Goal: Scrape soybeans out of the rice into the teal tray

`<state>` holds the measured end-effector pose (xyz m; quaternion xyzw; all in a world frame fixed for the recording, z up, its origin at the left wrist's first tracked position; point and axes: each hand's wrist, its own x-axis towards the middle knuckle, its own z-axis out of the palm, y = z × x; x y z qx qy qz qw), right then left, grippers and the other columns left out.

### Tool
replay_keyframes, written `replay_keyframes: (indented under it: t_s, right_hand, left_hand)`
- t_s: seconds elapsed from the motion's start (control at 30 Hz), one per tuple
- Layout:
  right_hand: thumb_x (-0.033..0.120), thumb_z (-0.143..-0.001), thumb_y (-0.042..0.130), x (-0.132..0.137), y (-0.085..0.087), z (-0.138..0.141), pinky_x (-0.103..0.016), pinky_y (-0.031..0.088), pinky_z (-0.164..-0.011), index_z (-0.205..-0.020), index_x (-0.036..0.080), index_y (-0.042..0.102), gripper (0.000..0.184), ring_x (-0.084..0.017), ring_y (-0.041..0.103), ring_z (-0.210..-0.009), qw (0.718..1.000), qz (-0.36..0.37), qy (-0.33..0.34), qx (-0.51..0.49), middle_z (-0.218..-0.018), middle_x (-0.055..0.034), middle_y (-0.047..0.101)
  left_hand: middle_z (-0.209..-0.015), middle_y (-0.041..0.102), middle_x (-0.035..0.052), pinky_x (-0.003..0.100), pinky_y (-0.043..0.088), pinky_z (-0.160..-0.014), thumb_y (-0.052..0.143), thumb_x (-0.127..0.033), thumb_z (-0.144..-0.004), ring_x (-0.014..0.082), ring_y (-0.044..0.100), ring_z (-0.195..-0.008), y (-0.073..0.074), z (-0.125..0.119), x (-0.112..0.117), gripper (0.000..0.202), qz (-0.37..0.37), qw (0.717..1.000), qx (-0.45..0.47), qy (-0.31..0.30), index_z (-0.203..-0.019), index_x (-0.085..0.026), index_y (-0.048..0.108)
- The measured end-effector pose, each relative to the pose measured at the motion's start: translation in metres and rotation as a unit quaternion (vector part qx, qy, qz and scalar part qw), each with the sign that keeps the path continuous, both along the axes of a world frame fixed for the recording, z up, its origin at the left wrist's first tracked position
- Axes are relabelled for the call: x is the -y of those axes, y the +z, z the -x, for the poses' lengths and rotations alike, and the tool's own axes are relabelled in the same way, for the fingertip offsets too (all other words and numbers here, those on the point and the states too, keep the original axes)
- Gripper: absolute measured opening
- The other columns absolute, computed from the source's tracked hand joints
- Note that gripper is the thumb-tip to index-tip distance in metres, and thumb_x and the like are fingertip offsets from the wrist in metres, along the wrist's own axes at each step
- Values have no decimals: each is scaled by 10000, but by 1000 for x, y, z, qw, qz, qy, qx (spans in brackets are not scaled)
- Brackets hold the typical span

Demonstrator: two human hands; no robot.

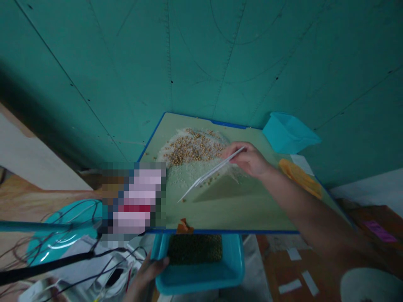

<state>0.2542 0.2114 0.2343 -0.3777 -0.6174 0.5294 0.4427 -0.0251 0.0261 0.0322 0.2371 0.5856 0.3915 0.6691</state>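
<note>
My right hand is closed on a thin white card, its edge resting on a green board with a blue rim. A heap of tan beans and white rice lies on the board just left of the card. A few beans sit along the card's edge. My left hand grips the left rim of a teal plastic tub, held below the board's near edge. Dark green beans fill the back of the tub.
A teal cup lies tipped at the board's far right corner, beside an orange piece. A teal round lid and tangled dark cables sit at the left. A green wall stands behind. A blurred patch covers the board's left edge.
</note>
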Motion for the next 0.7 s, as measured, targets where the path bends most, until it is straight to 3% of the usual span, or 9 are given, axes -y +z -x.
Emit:
replay_keyframes:
  t_s: [0.2, 0.37, 0.47, 0.53, 0.6, 0.63, 0.7]
  right_hand:
    - [124, -538, 662, 20, 20, -22, -338, 453, -715, -634, 232, 615, 152, -168, 595, -703, 986, 44, -151, -62, -690, 25, 660]
    - [175, -594, 700, 39, 18, -46, -371, 459, -809, -710, 222, 620, 149, -180, 619, -786, 975, 67, -206, -39, -779, 7, 675]
    - [203, -607, 717, 49, 9, -54, -368, 463, -781, -732, 229, 608, 168, -191, 627, -793, 970, 97, -222, -21, -799, 6, 679]
    - [206, -603, 724, 52, 4, -56, -351, 461, -749, -733, 229, 608, 176, -188, 628, -776, 966, 116, -229, -20, -784, 8, 678]
    - [201, -591, 724, 54, 1, -55, -332, 459, -720, -722, 224, 612, 174, -181, 624, -750, 964, 122, -236, -26, -764, 10, 676]
    - [197, -584, 723, 54, 1, -54, -324, 457, -706, -718, 223, 614, 175, -177, 622, -737, 963, 122, -238, -31, -755, 11, 677]
    - [189, -567, 725, 53, 1, -52, -308, 452, -675, -703, 221, 617, 177, -168, 614, -702, 962, 125, -241, -37, -731, 15, 678]
  left_hand:
    - [-627, 750, 28, 482, 537, -756, 788, -497, -377, 422, 653, -868, 7, 0, -3, 281, -4, 1000, -5, -22, -533, -281, 699]
    - [-543, 730, 8, 436, 552, -678, 830, -363, -313, 386, 667, -712, 9, -4, -6, 254, 3, 1000, -5, -28, -487, -275, 668]
    - [-626, 750, 27, 449, 542, -726, 787, -431, -446, 408, 658, -858, 18, -15, 3, 253, 7, 999, 34, -7, -617, -261, 713]
    - [-856, 773, 34, 441, 501, -844, 712, -455, -586, 396, 571, -1091, 22, -21, 8, 248, 16, 993, 105, 50, -747, -266, 725]
    - [-876, 774, 63, 464, 464, -908, 763, -417, -515, 434, 473, -1197, 21, -20, 6, 334, 30, 993, 104, 55, -802, -249, 734]
    - [-778, 775, 87, 487, 459, -911, 817, -340, -408, 480, 468, -1181, 19, -18, 3, 379, 42, 995, 84, 36, -763, -230, 740]
    - [-670, 763, 95, 523, 449, -914, 843, -263, -336, 524, 496, -1127, 15, -13, -4, 375, 37, 997, 65, 22, -696, -224, 744]
